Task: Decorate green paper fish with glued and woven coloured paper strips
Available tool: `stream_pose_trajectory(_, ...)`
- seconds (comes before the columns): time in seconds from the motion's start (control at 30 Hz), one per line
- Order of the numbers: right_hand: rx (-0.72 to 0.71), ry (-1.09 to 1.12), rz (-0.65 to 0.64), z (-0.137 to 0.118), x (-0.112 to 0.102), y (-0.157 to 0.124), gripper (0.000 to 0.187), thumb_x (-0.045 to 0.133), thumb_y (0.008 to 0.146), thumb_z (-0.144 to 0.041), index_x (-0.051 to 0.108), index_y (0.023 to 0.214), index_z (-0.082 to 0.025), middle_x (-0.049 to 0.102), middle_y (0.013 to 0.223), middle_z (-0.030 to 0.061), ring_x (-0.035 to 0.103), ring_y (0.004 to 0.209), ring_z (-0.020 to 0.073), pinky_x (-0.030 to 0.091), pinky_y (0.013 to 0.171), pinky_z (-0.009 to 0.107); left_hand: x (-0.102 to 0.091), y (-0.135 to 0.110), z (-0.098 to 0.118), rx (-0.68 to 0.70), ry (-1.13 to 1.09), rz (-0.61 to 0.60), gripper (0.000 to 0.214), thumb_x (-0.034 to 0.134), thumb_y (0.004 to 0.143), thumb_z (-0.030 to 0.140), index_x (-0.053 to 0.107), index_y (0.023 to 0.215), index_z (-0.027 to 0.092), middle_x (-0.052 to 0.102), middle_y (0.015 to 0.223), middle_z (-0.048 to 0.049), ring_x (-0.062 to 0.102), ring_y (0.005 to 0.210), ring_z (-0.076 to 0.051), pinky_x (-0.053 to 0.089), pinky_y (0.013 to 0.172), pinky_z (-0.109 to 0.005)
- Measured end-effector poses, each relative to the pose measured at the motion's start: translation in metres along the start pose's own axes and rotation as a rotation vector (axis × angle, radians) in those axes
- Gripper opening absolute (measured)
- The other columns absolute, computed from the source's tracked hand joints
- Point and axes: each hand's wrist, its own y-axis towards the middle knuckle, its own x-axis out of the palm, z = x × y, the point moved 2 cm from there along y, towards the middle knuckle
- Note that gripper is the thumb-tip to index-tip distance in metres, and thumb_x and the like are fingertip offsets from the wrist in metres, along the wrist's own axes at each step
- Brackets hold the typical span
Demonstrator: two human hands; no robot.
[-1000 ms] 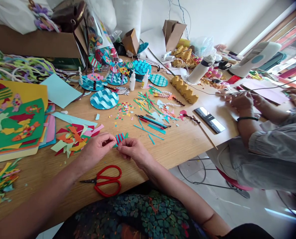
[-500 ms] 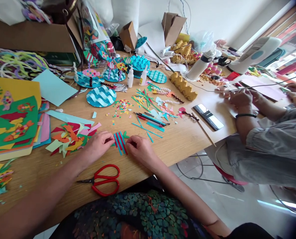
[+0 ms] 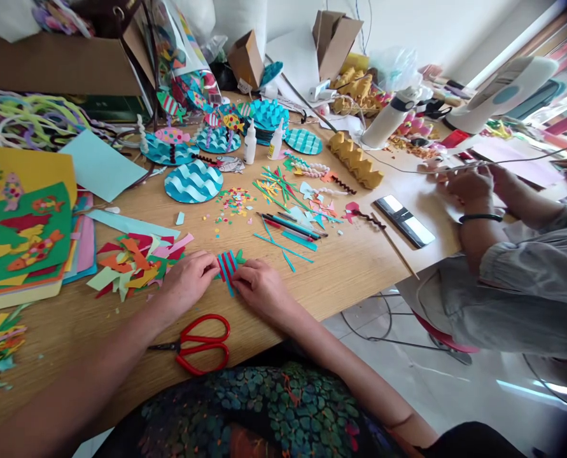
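A small paper piece with red and blue stripes (image 3: 228, 265) lies on the wooden table (image 3: 350, 273) between my two hands. My left hand (image 3: 186, 281) rests on the table with its fingertips pressed on the piece's left edge. Fingers curled, my right hand (image 3: 259, 287) presses its lower right edge. Just in front of my hands, near the table's edge, lie red scissors (image 3: 198, 342).
Coloured paper scraps (image 3: 135, 259) and stacked sheets (image 3: 25, 242) lie at left. Blue wavy paper discs (image 3: 193, 181), glue bottles (image 3: 250, 144), paper strips and pens (image 3: 293, 226) fill the middle. A phone (image 3: 406, 221) lies to the right. Another person's hands (image 3: 471, 187) work at the right.
The striped piece was held up between my fingers, then laid flat on the table. Both my hands now press closer in on it.
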Motion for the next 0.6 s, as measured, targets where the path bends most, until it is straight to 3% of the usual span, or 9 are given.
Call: stream_pose_trajectory(0.6, -0.113, -0.005, 0.020, -0.0008, 0.0067, -0.0010, 0.020, 0.050, 0.085, -0.018, 0.069, 0.089, -0.019, 0.062, 0.075, 0.0031, 0.053, 0.074, 0.0129, 0.037, 0.071, 0.023, 0.0051, -0.0016, -0.0024, 0.053, 0.067, 0.034, 0.015, 0.042, 0.082, 0.021, 0.049, 0.069, 0.019, 0.056, 0.075, -0.0015, 0.053, 0.076, -0.018, 0.040, 0.068, -0.030)
